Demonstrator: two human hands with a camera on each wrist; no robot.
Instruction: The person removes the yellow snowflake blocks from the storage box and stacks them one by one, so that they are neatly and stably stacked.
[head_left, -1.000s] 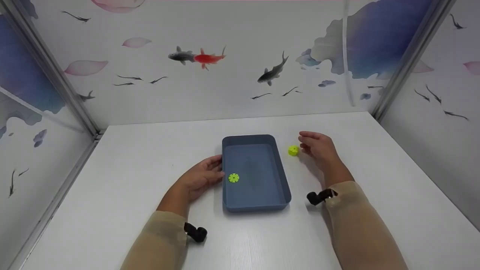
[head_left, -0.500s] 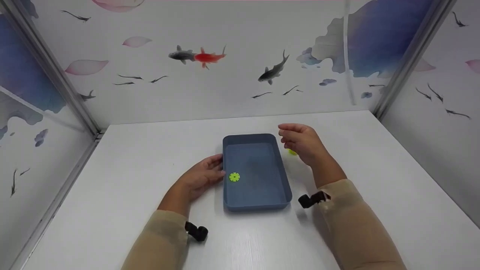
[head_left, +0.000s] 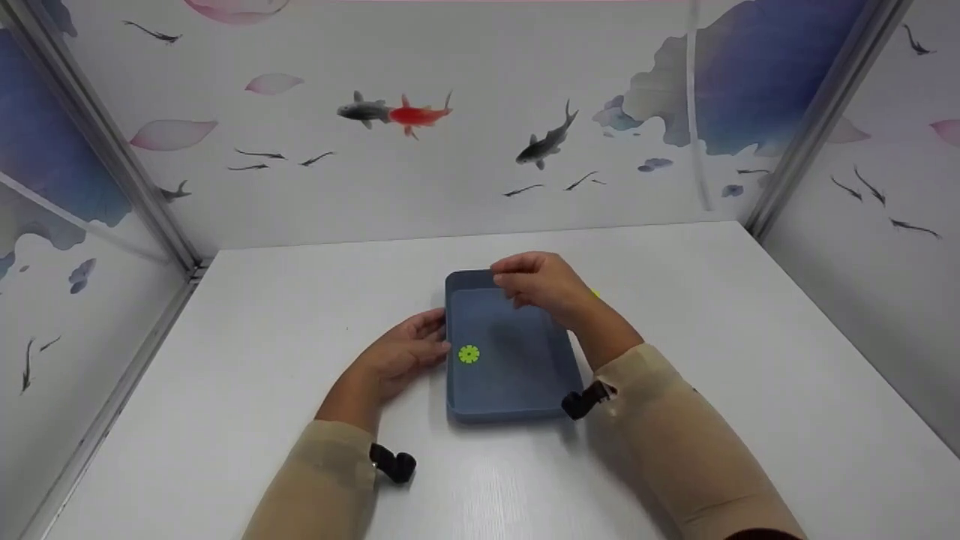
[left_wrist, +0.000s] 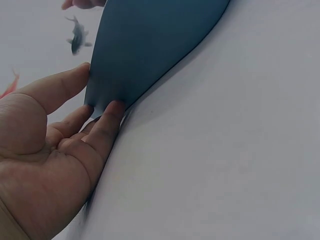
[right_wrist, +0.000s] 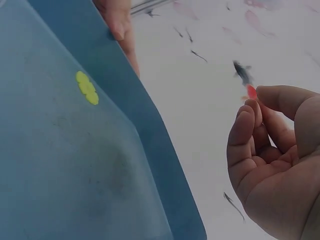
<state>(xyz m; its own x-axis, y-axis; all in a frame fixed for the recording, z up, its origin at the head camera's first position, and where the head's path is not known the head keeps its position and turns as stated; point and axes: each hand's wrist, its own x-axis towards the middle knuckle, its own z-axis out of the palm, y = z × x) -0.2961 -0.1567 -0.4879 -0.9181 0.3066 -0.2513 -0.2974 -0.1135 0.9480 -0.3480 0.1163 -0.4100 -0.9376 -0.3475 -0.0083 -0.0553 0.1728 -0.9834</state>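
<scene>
A blue-grey rectangular tray [head_left: 480, 397] sits in the middle of the white table. Inside it, near the left wall, lies one yellow-green notched disc [head_left: 469, 354]. My left hand [head_left: 405, 352] rests against the tray's outer left wall, thumb tip at the rim and fingertips low on the side. Above the tray's far right part hovers my right hand [head_left: 544, 289]. In the right wrist view its thumb and fingertips come together, and I cannot tell whether something small is between them. Behind the right wrist, a yellow-green piece [head_left: 595, 293] is mostly hidden.
The white table [head_left: 300, 300] is bounded by white panels [head_left: 480, 195] printed with fish and petals. Metal posts [head_left: 817, 127] stand at the corners. A small black wrist camera [head_left: 393, 463] sticks out from the left sleeve, with another [head_left: 586, 400] on the right.
My right hand has moved left, from beside the small yellow-green stack to over the tray. Its arm now covers most of that stack. My left hand and the tray have stayed put.
</scene>
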